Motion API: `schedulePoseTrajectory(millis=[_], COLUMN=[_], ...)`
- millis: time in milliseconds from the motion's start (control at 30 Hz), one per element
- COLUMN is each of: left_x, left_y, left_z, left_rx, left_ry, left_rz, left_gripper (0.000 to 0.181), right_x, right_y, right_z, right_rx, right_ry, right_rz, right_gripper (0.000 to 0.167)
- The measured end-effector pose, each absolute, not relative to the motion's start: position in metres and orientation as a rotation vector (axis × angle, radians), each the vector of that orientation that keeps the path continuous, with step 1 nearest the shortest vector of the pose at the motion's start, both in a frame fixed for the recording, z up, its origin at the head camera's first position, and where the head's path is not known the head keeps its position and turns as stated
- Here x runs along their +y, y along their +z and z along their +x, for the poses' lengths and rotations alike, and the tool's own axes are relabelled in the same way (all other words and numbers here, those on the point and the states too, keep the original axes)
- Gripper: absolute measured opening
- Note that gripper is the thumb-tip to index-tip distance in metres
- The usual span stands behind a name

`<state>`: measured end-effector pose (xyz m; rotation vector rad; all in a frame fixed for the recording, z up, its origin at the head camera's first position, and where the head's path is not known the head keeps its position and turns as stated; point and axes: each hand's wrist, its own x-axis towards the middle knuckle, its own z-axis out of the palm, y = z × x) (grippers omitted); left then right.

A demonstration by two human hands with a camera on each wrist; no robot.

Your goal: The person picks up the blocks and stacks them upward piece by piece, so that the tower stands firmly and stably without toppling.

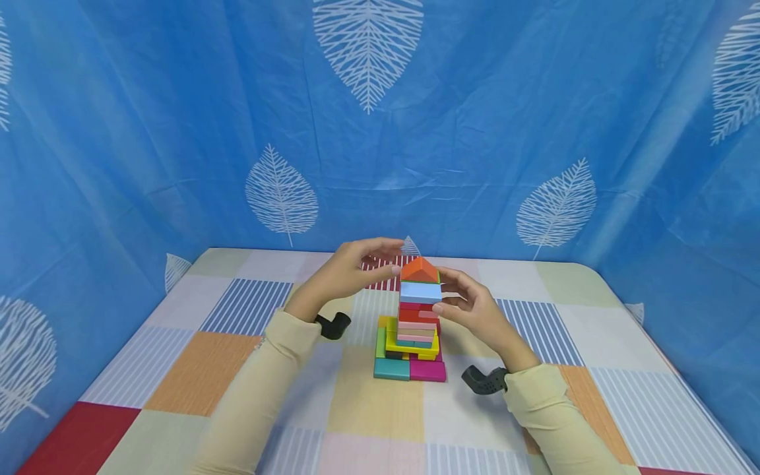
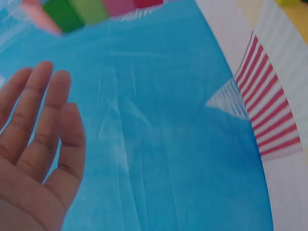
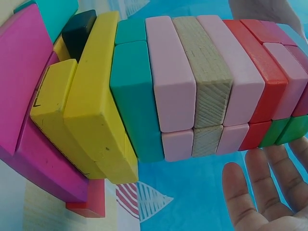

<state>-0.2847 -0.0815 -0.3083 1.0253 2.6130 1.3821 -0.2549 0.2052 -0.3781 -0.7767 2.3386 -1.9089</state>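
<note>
A tall tower of stacked wooden blocks (image 1: 415,325) stands on the patterned cloth. On its top sits an orange triangular block (image 1: 419,270), above a light blue block (image 1: 420,292). My left hand (image 1: 346,271) hovers left of the top, its fingers extended; the left wrist view shows nothing in them. To the right of the upper tower is my right hand (image 1: 475,307), fingers spread close to the side. In the right wrist view those fingers lie by green blocks (image 3: 293,130); whether they touch cannot be told. Teal (image 3: 130,82), yellow (image 3: 91,96) and pink blocks form lower layers.
At the tower's foot lie flat teal (image 1: 392,369) and magenta blocks (image 1: 427,371). The cloth (image 1: 374,409) is a patchwork of squares and stripes. Behind it hangs a blue curtain (image 1: 415,165) with white leaves. Each wrist wears a black camera mount.
</note>
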Motion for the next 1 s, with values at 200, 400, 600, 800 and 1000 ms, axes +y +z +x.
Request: schedulePoseTrajectory(millis=[200,400,600,800,1000], left_x=[-0.127,-0.17,-0.205,-0.236,-0.251], left_y=[-0.31,-0.321,-0.345,-0.371,-0.389], left_z=[-0.267,-0.248,-0.233,-0.227,-0.224], left_rx=[2.625,2.69,2.604,2.411,2.395], left_ry=[1.473,1.482,1.49,1.42,1.248], left_rz=[0.975,0.919,0.784,0.641,0.617], left_gripper=[0.04,0.035,0.036,0.048,0.055], right_x=[0.205,0.205,0.205,0.205,0.204], right_y=[-0.379,-0.379,-0.379,-0.379,-0.379], right_z=[-0.255,-0.255,-0.255,-0.254,-0.255], right_rx=[2.342,2.344,2.337,2.334,2.333], right_ry=[-1.907,-1.908,-1.909,-1.908,-1.909], right_rz=[-0.765,-0.762,-0.778,-0.777,-0.773], right_gripper=[0.067,0.066,0.066,0.066,0.065])
